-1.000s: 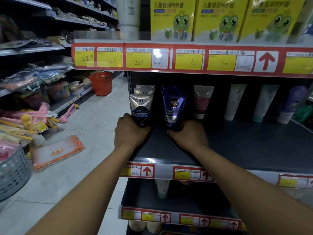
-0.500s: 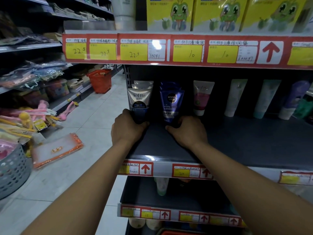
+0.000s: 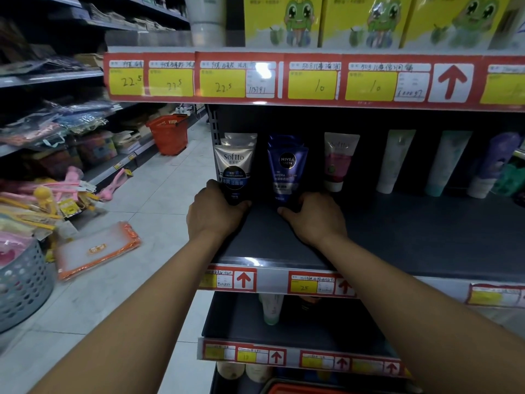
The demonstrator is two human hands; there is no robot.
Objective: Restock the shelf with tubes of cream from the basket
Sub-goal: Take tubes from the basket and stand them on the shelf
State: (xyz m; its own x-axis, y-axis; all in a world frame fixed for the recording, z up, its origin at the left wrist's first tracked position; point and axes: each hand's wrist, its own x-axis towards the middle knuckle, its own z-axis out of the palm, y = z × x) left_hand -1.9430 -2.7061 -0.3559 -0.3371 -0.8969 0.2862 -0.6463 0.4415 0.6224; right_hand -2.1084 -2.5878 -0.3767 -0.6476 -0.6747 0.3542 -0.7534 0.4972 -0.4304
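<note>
Two tubes set upright at the shelf's left end

On the dark middle shelf (image 3: 397, 240), both hands sit where they were a second ago — nothing has shifted but the camera's framing, so this reads as a final steadying of the front tubes. Left hand (image 3: 211, 216) curls its fingers round the foot of the silver Softto tube (image 3: 235, 169); right hand (image 3: 314, 218) curls round the base of the blue Nivea Men tube (image 3: 287, 166). Both tubes stand cap-down, upright, each fronting a short row of its own kind, just beside one another.

Further right stand a pink Softto tube (image 3: 339, 162) and pale tubes, well apart, with bare shelf before them. Overhead, the red price strip (image 3: 312, 79) hangs low over the reach. A red basket (image 3: 169, 133) stands far down the aisle and a grey basket (image 3: 22, 288) near the left edge — which one holds the stock I cannot tell
</note>
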